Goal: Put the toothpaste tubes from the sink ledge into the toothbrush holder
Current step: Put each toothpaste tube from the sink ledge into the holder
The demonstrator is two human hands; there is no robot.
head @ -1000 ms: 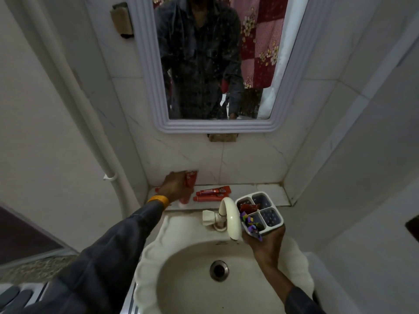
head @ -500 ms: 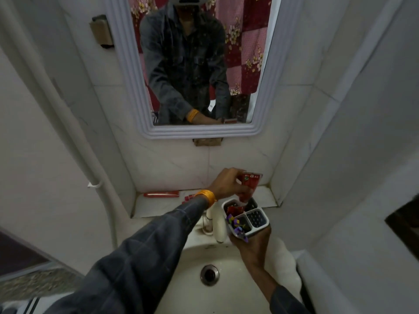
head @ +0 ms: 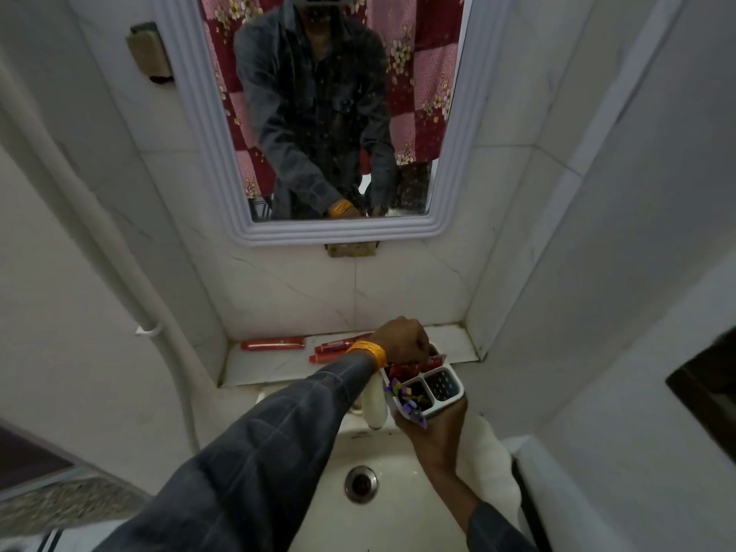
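My right hand (head: 434, 432) holds a white four-compartment toothbrush holder (head: 447, 406) from below, above the basin. My left hand (head: 402, 340) is right over its back compartments, fingers closed on a red toothpaste tube (head: 436, 358) whose end sticks out at the holder's rim. The front left compartment carries purple-wrapped items; the front right one looks dark and bare. Three red toothpaste tubes lie on the sink ledge (head: 450, 338): one at the left (head: 273, 344) and two side by side (head: 332, 346) (head: 324, 357), partly hidden behind my left wrist.
A white tap (head: 374, 410) stands behind the basin (head: 398, 519), just left of the holder, with the drain (head: 361, 484) below. A white-framed mirror (head: 338, 113) hangs above the ledge. A white pipe (head: 119, 253) runs down the left wall. Tiled walls close in on the right.
My left hand lifted a red tube off the ledge's left side, carried it right and lowered it into the holder. The right hand kept holding the holder.
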